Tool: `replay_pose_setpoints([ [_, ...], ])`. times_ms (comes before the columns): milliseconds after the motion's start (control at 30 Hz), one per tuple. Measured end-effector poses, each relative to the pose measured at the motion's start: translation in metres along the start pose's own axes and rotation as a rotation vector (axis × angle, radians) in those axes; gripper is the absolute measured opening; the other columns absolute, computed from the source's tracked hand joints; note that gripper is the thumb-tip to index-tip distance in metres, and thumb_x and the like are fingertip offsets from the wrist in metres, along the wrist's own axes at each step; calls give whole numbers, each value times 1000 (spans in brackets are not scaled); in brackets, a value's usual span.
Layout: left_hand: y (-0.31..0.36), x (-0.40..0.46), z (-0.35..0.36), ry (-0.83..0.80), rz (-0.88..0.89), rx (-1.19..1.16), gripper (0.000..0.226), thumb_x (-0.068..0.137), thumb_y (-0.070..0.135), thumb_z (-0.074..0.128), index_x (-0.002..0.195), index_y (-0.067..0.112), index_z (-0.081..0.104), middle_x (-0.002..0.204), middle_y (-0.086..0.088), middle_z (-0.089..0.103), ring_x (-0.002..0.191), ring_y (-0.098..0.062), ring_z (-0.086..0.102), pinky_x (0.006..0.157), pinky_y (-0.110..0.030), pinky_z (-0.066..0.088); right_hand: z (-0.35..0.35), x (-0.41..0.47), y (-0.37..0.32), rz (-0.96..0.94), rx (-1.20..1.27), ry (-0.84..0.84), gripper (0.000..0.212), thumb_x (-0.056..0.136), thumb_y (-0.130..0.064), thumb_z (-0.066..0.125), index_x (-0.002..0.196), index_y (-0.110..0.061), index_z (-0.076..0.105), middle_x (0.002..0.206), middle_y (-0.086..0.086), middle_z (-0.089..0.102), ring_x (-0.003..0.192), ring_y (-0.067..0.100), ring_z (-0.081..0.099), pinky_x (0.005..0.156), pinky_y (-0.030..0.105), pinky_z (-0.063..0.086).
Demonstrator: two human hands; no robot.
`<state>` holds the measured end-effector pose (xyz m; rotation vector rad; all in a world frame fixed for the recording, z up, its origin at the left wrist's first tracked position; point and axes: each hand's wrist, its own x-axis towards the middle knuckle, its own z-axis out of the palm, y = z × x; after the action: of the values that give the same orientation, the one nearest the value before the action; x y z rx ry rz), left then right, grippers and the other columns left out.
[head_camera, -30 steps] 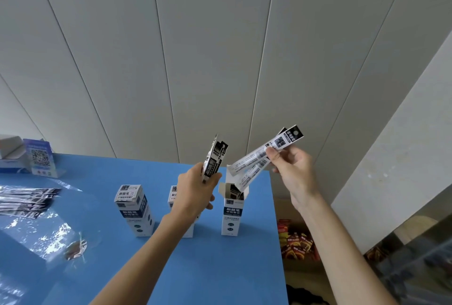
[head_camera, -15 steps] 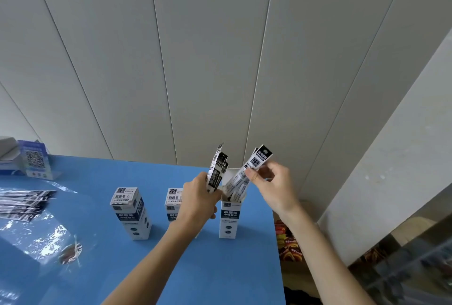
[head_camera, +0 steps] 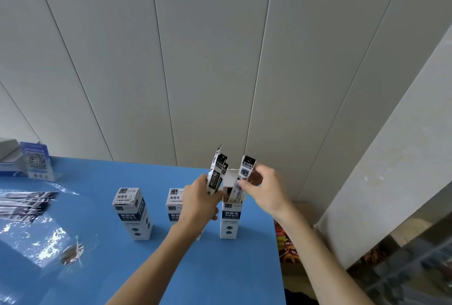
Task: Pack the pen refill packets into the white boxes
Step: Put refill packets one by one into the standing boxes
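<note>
From the head camera, three white boxes stand on the blue bench [head_camera: 220, 275]. The two closed boxes [head_camera: 133, 212] at nine o'clock look packed. The open box [head_camera: 230, 219] in the middle is being filled. More refill packets [head_camera: 24, 203] lie far off at nine o'clock, so work is left. The right hand [head_camera: 265, 191] pinches a packet [head_camera: 241, 182] that is partly inside the open box. The left hand [head_camera: 199, 198] has its fingers curled around a bunch of spare packets [head_camera: 217, 174] just beside the box top.

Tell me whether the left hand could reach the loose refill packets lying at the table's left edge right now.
Probably not yet: the left hand grips a bundle of packets, though the path to the loose packets looks open.
</note>
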<state>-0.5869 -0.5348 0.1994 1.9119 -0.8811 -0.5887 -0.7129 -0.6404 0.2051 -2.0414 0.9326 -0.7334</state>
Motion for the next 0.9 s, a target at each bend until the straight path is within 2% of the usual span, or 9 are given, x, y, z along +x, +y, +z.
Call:
replay_pose_setpoints([
  [67, -1, -1, -1, -5, 3, -18, 13, 85, 9, 65, 84, 7, 53, 72, -10, 66, 47, -19, 62, 40, -25, 50, 0, -3, 0, 26, -18, -66, 26, 77, -28, 78, 95, -19, 61, 85, -5, 63, 71, 13, 58, 64, 26, 45],
  [133, -2, -3, -4, 4, 11, -46, 14, 84, 13, 68, 85, 8, 56, 72, -9, 67, 47, -17, 63, 40, -24, 49, -1, -7, 1, 74, -12, -115, 47, 76, -33, 78, 118, -26, 58, 99, -6, 60, 76, 12, 57, 65, 22, 45],
  [167, -1, -4, -6, 10, 17, -68, 13, 84, 15, 69, 85, 9, 57, 71, -7, 67, 47, -15, 62, 40, -23, 49, -2, -8, 0, 93, -4, -109, 50, 77, -34, 78, 121, -28, 57, 102, -6, 59, 76, 13, 57, 65, 22, 45],
  [333, 6, -10, -20, -45, 59, -237, 11, 83, 16, 74, 82, 10, 64, 63, -2, 67, 48, -12, 62, 44, -23, 52, -3, -12, -6, 84, 104, 83, 19, 82, -30, 73, 98, -23, 68, 87, -8, 68, 72, 9, 60, 71, 26, 50],
  [433, 6, -15, -21, -167, 77, -336, 14, 81, 15, 76, 87, 7, 66, 69, -7, 70, 57, -19, 66, 51, -33, 58, 1, -15, -20, 149, 292, 13, 7, 84, -26, 72, 89, -21, 72, 83, -8, 71, 76, 5, 63, 72, 22, 51],
  [500, 6, -20, -18, -228, 81, -377, 19, 79, 14, 77, 92, 5, 66, 71, -7, 70, 60, -20, 67, 54, -35, 59, 3, -22, -30, 206, 433, -91, 7, 85, -22, 71, 91, -18, 72, 81, -7, 71, 64, -3, 60, 58, 11, 44],
  [567, 5, -26, -15, -254, 83, -412, 20, 78, 13, 77, 93, 5, 66, 70, -4, 70, 60, -21, 68, 57, -38, 60, 7, -30, -33, 231, 521, -113, 7, 87, -16, 68, 89, -11, 73, 75, -7, 71, 55, -4, 58, 50, 7, 39],
  [767, -6, -33, -9, -175, 113, -374, 10, 84, 18, 73, 89, 11, 68, 74, -13, 72, 66, -35, 70, 63, -49, 60, 24, -43, -22, 353, 615, 144, 16, 86, -16, 69, 80, -1, 68, 59, -6, 59, 49, -1, 48, 49, 12, 39],
  [900, -7, -32, -9, -135, 135, -292, 5, 86, 18, 71, 89, 14, 68, 78, -8, 73, 68, -25, 72, 61, -43, 61, 27, -41, -22, 366, 587, 136, 14, 86, -20, 70, 82, -6, 69, 65, -3, 62, 51, 0, 50, 48, 12, 39],
])
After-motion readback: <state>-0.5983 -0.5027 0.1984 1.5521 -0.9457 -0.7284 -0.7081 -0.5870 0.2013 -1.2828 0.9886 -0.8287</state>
